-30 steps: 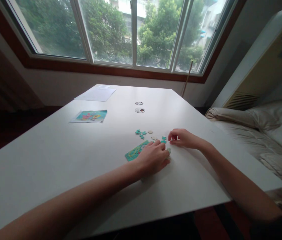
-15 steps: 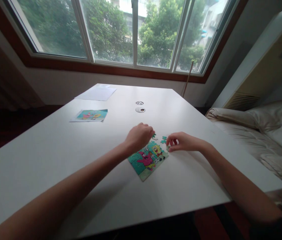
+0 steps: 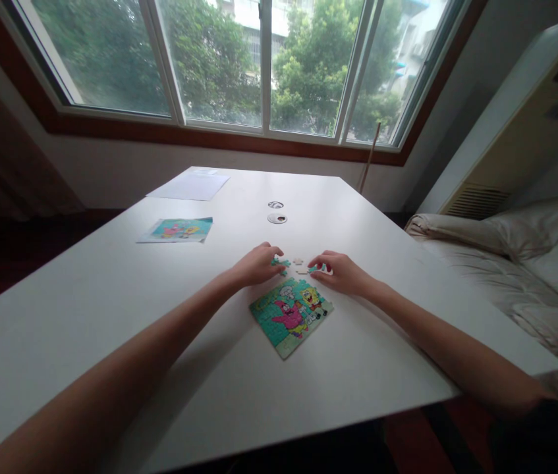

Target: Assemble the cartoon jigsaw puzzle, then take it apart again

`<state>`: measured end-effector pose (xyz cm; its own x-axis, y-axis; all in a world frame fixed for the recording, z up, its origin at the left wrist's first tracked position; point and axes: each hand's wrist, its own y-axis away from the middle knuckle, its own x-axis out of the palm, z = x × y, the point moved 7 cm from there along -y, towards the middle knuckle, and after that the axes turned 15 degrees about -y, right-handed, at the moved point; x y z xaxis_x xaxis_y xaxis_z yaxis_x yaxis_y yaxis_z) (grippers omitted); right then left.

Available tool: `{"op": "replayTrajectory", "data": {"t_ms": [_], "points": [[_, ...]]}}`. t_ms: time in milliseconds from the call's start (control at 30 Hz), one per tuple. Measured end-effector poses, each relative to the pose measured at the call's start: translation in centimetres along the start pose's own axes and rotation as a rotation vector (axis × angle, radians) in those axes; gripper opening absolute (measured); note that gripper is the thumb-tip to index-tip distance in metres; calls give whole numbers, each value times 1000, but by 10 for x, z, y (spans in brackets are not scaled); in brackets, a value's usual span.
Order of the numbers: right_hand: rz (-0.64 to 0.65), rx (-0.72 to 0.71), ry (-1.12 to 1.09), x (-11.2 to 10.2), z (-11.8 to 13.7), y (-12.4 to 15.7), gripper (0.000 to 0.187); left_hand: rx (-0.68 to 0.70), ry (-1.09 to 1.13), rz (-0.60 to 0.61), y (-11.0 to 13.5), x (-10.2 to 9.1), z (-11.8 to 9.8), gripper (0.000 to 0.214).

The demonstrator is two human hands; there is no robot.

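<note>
A partly assembled jigsaw puzzle (image 3: 288, 319) lies on the white table, showing a pink starfish, a yellow sponge and a pale squid-like figure. Beyond its upper edge, my left hand (image 3: 260, 264) has thumb and forefinger apart beside loose green puzzle pieces (image 3: 282, 263). Opposite it, my right hand (image 3: 340, 271) pinches near a teal puzzle piece (image 3: 316, 268), its fingertips close together on it. Between the hands lie pale, face-down pieces (image 3: 301, 270). My fingers partly cover the loose pieces.
A printed picture (image 3: 180, 229) with the same characters lies left on the table (image 3: 199, 388). Behind it is a white sheet (image 3: 192, 185). Two round fittings (image 3: 277, 218) are set in the tabletop. A cream sofa (image 3: 520, 263) stands at the right, a window ahead.
My left hand has drawn back left, uncovering the puzzle's upper part, and its fingers have spread. My right hand has moved up and left from the puzzle's right corner to the loose pieces.
</note>
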<state>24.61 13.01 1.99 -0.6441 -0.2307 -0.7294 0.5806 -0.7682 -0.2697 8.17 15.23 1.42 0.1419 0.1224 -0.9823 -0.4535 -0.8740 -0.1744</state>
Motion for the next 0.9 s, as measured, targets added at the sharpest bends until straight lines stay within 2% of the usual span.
{"op": "replayTrajectory", "data": {"t_ms": [200,333,533,633,733,900], "points": [[72,-19,42,11,3,-18,17,53,29,-25,3,2,-10,23],[61,-42,84,4,0,-28,18,61,33,-25,2,3,-11,23],[-21,124,159,-12,-25,-43,15,60,22,9,1,-2,-4,35],[2,75,111,-6,-24,-48,21,70,3,46,0,-3,1,43],[75,4,45,7,-18,-51,20,74,-18,74,-1,-2,4,41],[35,-4,85,8,-14,-55,10,72,-16,58,-2,0,0,29]]}}
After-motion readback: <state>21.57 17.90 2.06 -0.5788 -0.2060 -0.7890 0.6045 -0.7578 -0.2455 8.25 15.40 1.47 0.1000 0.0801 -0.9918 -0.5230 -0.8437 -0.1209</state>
